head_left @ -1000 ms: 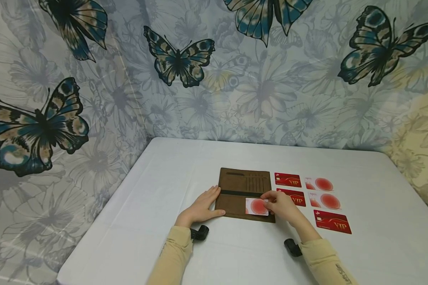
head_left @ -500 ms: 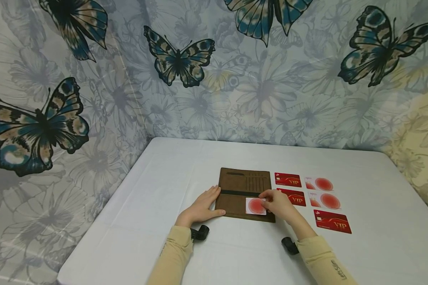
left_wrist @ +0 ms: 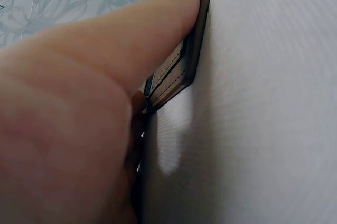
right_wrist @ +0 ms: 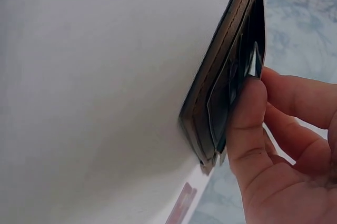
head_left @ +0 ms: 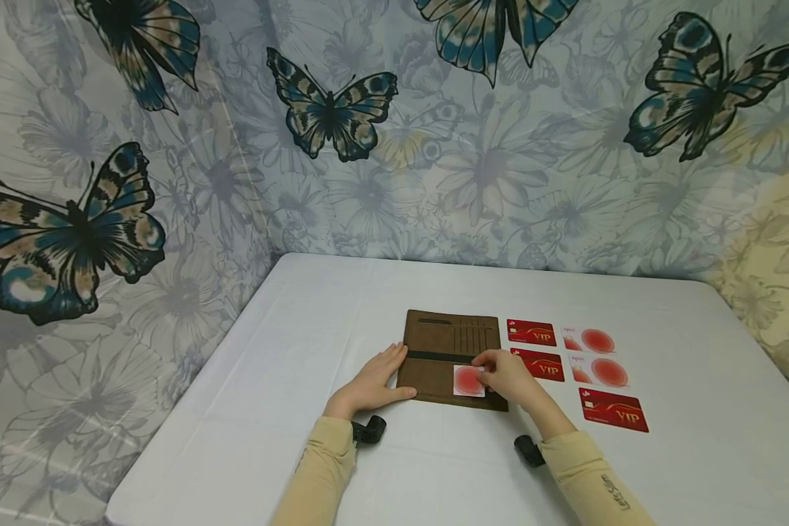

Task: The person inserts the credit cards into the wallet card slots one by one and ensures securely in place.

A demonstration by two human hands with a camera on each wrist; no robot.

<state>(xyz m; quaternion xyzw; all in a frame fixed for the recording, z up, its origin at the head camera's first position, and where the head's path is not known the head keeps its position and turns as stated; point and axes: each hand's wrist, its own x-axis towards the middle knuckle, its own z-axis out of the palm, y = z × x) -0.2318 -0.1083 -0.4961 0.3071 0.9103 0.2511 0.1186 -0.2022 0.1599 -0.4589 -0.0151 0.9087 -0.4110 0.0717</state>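
Observation:
An opened brown wallet (head_left: 427, 378) lies flat on the white table, with a dark band across its middle and card slots in the far half. Straight fingers of my left hand (head_left: 371, 385) rest along the wallet's left side, the thumb on its near left corner, seen also in the left wrist view. Over the near half, my right hand (head_left: 511, 378) pinches a white card with a red circle (head_left: 467, 380) by its right side. The card's left part is hidden in a wallet pocket; in the right wrist view a pale card edge (right_wrist: 254, 62) shows between thumb and fingers.
Right of the wallet lie red VIP cards (head_left: 531, 332), (head_left: 614, 410) and white cards with red circles (head_left: 588, 340). The right hand partly covers another red VIP card (head_left: 540, 365). Butterfly-patterned cloth (head_left: 486, 168) hangs behind the table (head_left: 329, 314).
My right hand has moved left with the card, and less of the card shows outside the wallet pocket. The left hand and wallet have stayed put.

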